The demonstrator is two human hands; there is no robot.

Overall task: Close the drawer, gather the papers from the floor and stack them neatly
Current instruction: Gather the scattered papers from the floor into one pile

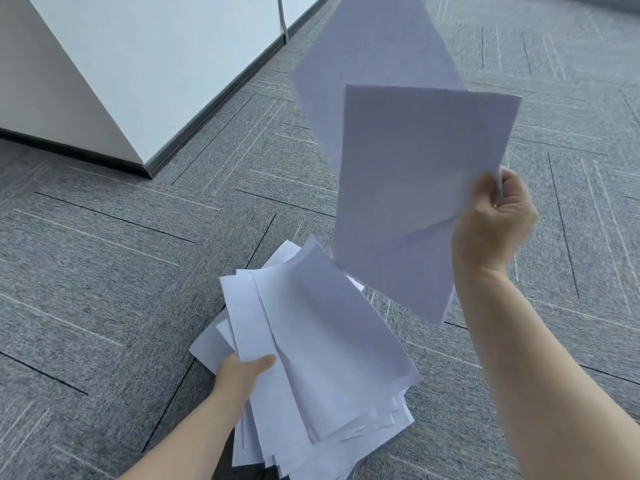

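The right hand point(493, 220) is raised above the grey carpet floor point(104, 271), its fingers point(485, 192) pinched on one edge of a few loose sheets point(408, 174) that fan out and blur upward. The grip sits at a single edge, so the sheets hang splayed; the far ones could slide free and land back on the floor, well apart from the rest.

The left hand point(239, 374) holds a thick, ragged pile of papers point(329, 341) lower down, thumb on top and the other fingers hidden beneath. The pile's edges are staggered and its lower end sags toward the floor. With support only at the left edge, the unsupported side may bow and shed sheets once more weight is laid on it.

Laying the raised sheets on at an angle would worsen the misalignment and make squaring harder later.

No drawer shows here; only the corner of a white cabinet point(121, 64) stands at the far left, so I cannot tell whether that step is done.
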